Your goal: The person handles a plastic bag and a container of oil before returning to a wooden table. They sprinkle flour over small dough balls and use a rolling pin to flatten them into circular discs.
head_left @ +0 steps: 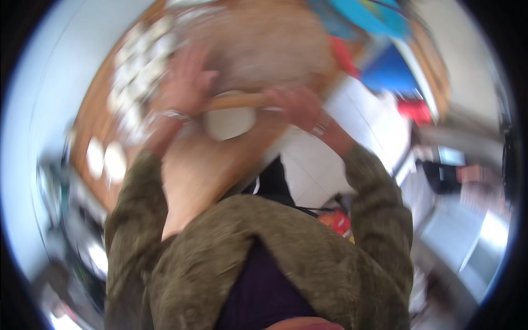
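Observation:
A wooden rolling pin (pixel 239 101) lies across a flat, pale round of dough (pixel 229 123) on the wooden table (pixel 194 173). My right hand (pixel 296 103) is closed around the pin's right end. At the other end, my left hand (pixel 187 80) rests with its palm over or against the wood, its fingers stretched forward and its thumb apart. Blur hides whether it grips the pin. Left of that hand, several pale dough pieces (pixel 142 62) sit close together in rows. Two flat pale ovals (pixel 115 161) lie nearer me at the table's left side.
A pale wall (pixel 49 74) borders the table on the left. At the upper right are a light-blue object (pixel 363 18), a red item (pixel 344 55) and a dark-blue surface (pixel 390 72). White floor tiles (pixel 313 161) show below the table's right edge.

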Motion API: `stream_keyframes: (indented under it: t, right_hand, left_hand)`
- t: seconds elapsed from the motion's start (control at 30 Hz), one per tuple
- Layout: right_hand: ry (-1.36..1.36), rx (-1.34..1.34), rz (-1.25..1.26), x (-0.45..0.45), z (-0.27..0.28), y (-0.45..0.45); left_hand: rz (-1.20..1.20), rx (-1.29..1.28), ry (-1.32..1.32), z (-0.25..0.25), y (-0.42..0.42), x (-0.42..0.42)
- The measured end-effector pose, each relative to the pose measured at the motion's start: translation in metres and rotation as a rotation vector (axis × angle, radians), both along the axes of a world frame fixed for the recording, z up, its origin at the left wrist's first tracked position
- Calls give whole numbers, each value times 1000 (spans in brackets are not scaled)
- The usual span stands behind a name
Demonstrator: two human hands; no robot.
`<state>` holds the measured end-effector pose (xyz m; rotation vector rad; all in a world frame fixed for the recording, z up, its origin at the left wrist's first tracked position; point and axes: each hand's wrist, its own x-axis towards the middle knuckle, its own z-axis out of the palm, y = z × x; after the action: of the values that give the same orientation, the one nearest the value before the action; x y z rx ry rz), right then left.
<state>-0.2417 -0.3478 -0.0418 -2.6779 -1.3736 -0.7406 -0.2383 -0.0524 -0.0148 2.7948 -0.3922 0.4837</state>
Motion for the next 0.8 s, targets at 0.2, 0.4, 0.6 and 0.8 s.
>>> stream_keyframes:
  t: [0.2,0.4,0.6,0.8]
  right_hand:
    - [482,38,149,88,58,30]
    - [357,177,185,60,89,34]
    - [334,205,345,83,104,55]
    - [297,503,383,122,136,28]
  left_hand:
    - [51,-348,-328,37,20,31]
    - [36,-214,-302,39,0,0]
    - [23,-370,7,26,19,-23]
    - [-143,-110,115,36,-18,-36]
